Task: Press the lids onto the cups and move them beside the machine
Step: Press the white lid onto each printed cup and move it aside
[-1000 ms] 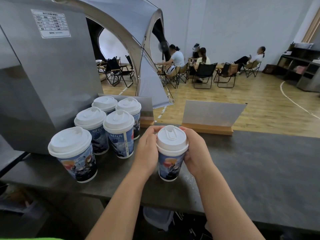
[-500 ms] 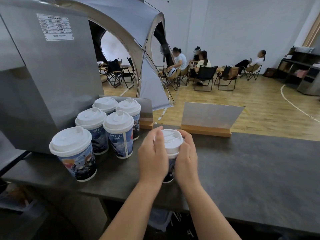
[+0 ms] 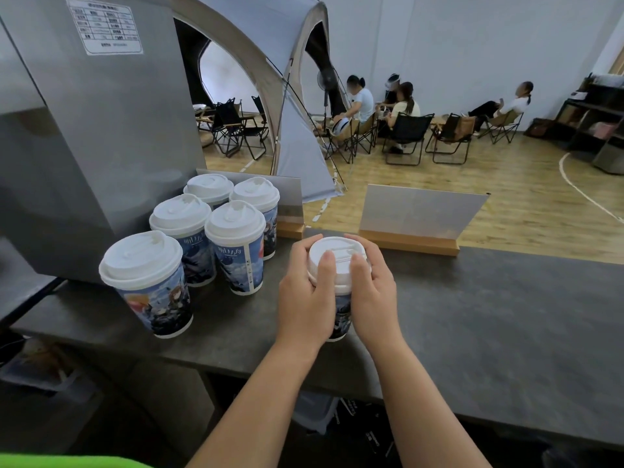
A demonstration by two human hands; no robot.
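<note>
A printed paper cup (image 3: 341, 317) with a white lid (image 3: 337, 253) stands on the dark counter (image 3: 489, 315). My left hand (image 3: 305, 295) and my right hand (image 3: 373, 292) wrap around it from either side, with both thumbs lying on top of the lid. To the left, several lidded cups (image 3: 234, 246) of the same kind stand grouped beside the grey metal machine (image 3: 84, 140); the nearest one (image 3: 148, 282) is at the front left.
Two card signs in wooden bases (image 3: 417, 224) stand along the counter's far edge. Beyond are a grey tent, folding chairs and seated people on a wooden floor. The counter's near edge runs just below my wrists.
My hands have shifted from the cup's sides up over its rim, and both thumbs now lie on the lid. The cup stays in place on the counter.
</note>
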